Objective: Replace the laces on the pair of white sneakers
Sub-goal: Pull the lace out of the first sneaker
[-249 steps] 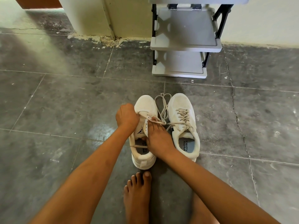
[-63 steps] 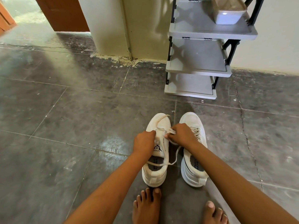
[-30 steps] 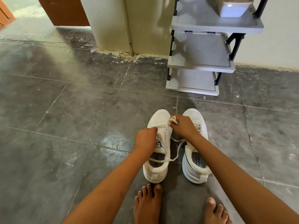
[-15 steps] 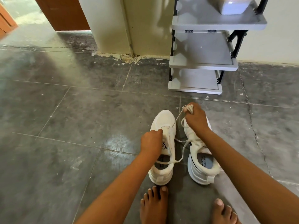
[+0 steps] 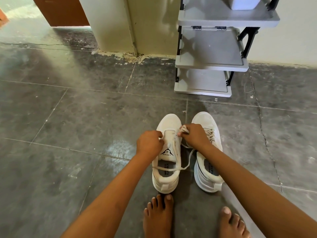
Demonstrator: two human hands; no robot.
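Tiled floor (image 5: 85,117), sneaker tongue (image 5: 167,148) reading SPEED

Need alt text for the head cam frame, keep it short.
A person's right hand grips a bunched white lace over the left sneaker while the left hand holds that sneaker's eyelet edge. The laced right sneaker stands beside it on grey floor tiles, with bare feet below and a grey shoe rack by the wall.

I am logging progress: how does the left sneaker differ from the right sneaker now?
The left sneaker is almost unlaced, tongue bare; the right sneaker has crossed laces. A loose lace lies across the left sneaker's opening; the right sneaker's opening has none. Both are white, toes pointing away.
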